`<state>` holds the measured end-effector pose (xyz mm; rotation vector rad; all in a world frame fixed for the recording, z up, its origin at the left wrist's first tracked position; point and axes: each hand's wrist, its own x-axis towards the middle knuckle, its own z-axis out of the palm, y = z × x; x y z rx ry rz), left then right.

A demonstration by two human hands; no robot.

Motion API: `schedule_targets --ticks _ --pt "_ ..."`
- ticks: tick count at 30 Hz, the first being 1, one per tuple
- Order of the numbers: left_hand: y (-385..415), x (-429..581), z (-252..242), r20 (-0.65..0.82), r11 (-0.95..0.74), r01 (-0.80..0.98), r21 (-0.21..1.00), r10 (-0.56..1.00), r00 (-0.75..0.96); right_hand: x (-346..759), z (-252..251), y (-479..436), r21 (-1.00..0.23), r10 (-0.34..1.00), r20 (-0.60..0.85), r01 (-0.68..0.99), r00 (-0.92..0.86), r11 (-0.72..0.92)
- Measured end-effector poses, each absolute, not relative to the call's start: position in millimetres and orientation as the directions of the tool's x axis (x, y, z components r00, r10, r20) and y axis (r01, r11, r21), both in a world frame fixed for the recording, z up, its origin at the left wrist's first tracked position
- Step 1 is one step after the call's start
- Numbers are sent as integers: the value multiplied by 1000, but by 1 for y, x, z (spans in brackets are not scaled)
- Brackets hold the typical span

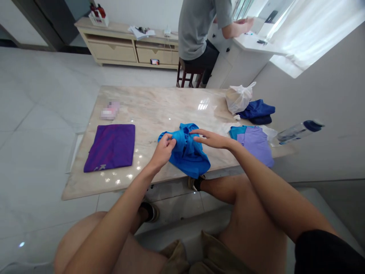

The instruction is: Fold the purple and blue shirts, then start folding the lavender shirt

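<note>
A crumpled bright blue shirt (188, 152) lies at the near edge of the marble table (159, 110), part of it hanging over the edge. My left hand (163, 149) pinches the shirt's left side, fingers closed on the cloth. My right hand (211, 139) rests on the shirt's top right, fingers stretched out and pressed on the fabric. A folded purple shirt (110, 146) lies flat to the left. A lavender shirt (256, 144) on a teal one lies to the right.
A white plastic bag (238, 98) and a dark blue garment (258, 111) sit at the table's far right. A plastic bottle (298, 131) lies beyond the right edge. Another person (199, 28) sits on a stool at a white counter behind the table. A low cabinet (125, 47) lines the far wall.
</note>
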<state>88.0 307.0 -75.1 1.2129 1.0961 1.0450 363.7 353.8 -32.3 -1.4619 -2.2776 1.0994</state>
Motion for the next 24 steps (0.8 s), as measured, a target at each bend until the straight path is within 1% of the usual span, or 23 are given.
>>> schedule_targets --ticks 2,4,6,7,10,11,13,15,17,19,21,22,23,24 --pt "308 84 -60 -121 155 -185 970 975 186 348 -38 348 -722 823 -217 654 -525 226" --pt "305 80 -44 -129 192 -295 936 967 218 330 -40 345 -727 828 -187 641 -529 246" --pt "299 73 -30 -101 178 -360 916 970 222 314 -36 342 -752 825 -124 594 -552 284" --pt "296 68 -23 -83 152 -374 915 977 195 308 -32 340 -777 808 -107 556 -579 295" --pt "293 44 -12 -20 18 -355 935 1000 -3 294 -9 335 -854 755 -91 440 -650 276" --pt "295 34 -11 7 -38 -343 939 996 -91 292 -1 334 -869 769 -63 414 -636 271" --pt "303 16 -12 61 -144 -319 937 965 -256 290 13 334 -882 849 43 379 -527 280" --pt "310 4 -15 106 -203 -250 947 929 -355 290 19 336 -892 919 151 350 -364 285" --pt "314 0 -20 117 -160 -101 982 934 -338 288 20 339 -908 951 187 326 -248 263" --pt "311 6 -26 76 -50 111 993 965 -249 285 18 339 -915 964 192 320 -186 244" --pt "303 16 -33 -24 61 303 951 992 -126 281 18 335 -903 964 238 338 -122 266" --pt "299 21 -35 -82 98 362 927 995 -59 279 20 331 -889 955 286 349 -79 296" --pt "295 25 -36 -128 116 385 916 992 5 279 23 326 -874 939 342 354 -35 332" --pt "292 27 -35 -148 116 370 922 987 59 280 28 320 -861 920 392 351 -3 368"
